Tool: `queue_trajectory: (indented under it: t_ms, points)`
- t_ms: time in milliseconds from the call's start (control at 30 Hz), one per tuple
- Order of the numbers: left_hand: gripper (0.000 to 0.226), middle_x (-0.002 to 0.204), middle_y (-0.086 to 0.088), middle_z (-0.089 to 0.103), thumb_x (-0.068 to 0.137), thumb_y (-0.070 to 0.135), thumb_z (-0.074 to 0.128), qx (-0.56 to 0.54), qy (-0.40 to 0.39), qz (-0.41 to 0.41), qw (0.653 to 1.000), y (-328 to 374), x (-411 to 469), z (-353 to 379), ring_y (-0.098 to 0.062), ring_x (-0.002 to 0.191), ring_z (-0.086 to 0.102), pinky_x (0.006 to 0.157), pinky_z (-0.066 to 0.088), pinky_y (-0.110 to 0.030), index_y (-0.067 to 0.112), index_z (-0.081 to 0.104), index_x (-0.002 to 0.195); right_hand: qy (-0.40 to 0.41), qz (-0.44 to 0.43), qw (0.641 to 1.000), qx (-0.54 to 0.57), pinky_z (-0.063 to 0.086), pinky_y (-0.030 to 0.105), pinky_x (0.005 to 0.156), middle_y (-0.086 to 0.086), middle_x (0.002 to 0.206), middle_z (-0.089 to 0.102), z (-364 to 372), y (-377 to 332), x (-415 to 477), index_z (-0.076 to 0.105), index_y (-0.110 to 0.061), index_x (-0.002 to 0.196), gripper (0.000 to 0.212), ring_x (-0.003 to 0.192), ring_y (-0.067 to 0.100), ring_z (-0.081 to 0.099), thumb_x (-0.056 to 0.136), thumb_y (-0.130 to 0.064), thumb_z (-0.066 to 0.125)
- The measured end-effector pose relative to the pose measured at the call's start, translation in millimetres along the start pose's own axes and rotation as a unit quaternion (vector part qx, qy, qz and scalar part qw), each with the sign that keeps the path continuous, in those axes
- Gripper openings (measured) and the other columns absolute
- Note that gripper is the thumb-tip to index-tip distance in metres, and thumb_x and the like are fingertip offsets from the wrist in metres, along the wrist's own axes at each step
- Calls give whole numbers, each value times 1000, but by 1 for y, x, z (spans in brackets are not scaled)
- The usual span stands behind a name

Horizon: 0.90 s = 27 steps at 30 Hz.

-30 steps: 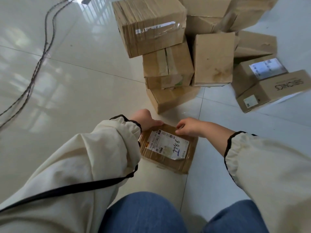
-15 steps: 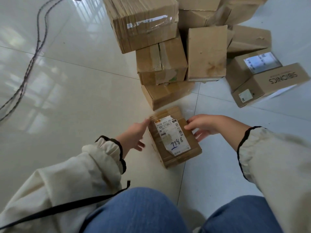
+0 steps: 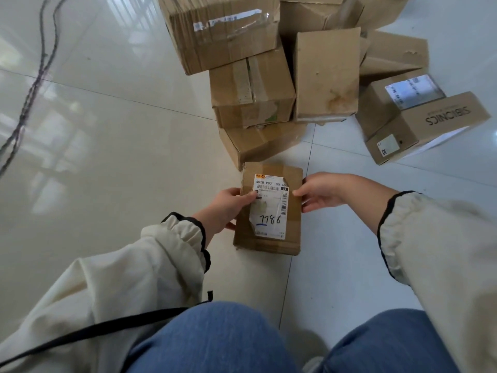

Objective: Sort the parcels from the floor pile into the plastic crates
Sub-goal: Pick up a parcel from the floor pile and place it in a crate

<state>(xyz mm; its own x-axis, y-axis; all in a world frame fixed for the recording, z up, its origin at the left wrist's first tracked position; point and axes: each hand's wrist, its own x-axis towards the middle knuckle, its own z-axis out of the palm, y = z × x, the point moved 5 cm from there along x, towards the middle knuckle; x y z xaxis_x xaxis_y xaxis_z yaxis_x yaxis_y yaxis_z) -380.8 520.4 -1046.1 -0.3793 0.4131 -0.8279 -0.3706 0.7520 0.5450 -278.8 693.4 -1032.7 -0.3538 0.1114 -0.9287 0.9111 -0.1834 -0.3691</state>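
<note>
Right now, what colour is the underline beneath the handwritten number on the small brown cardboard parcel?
Blue underline; head view shows it best.

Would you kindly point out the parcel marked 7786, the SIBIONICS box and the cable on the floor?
parcel marked 7786 [image 3: 269, 208]: head view, on its white label.
SIBIONICS box [image 3: 443, 117]: head view, top face at the printed name.
cable [image 3: 40, 76]: head view, its middle stretch, far left.

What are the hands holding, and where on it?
The flat labelled parcel: the left hand pinches its left edge, thumb on top; the right hand grips its right edge.
</note>
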Motion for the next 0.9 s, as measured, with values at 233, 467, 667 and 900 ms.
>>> queue_trajectory:
  t_ms: [233,467,667,900]
  points:
    - [48,104,-2,67,90,43,59,-6,7,-3,1000,-1,2,0,-26,98,64,77,53,-40,17,52,129,-20,35,998,38,49,43,95,18,117,61,7,1,8,45,2,128,30,106,30,60,99,-2,41]
    - [38,97,0,69,92,40,57,-4,9,-5,1000,21,-29,0,-21,86,65,70,53,-34,19,56,124,2,26,989,145,51,43,88,16,111,61,14,9,-21,45,-1,130,32,102,29,61,98,0,40]
    - [32,96,1,69,93,33,57,26,24,1,999,96,-134,-18,-14,73,65,55,48,-24,17,62,120,-9,7,985,172,57,31,76,8,99,63,21,-13,-142,49,-13,120,24,91,22,63,101,-6,37]
    - [25,86,5,68,95,31,55,-3,9,2,1000,226,-312,-42,-11,72,64,56,47,-25,18,61,115,8,-39,986,164,50,37,90,9,101,63,-4,-105,-347,48,-17,119,22,95,24,62,101,-9,40]
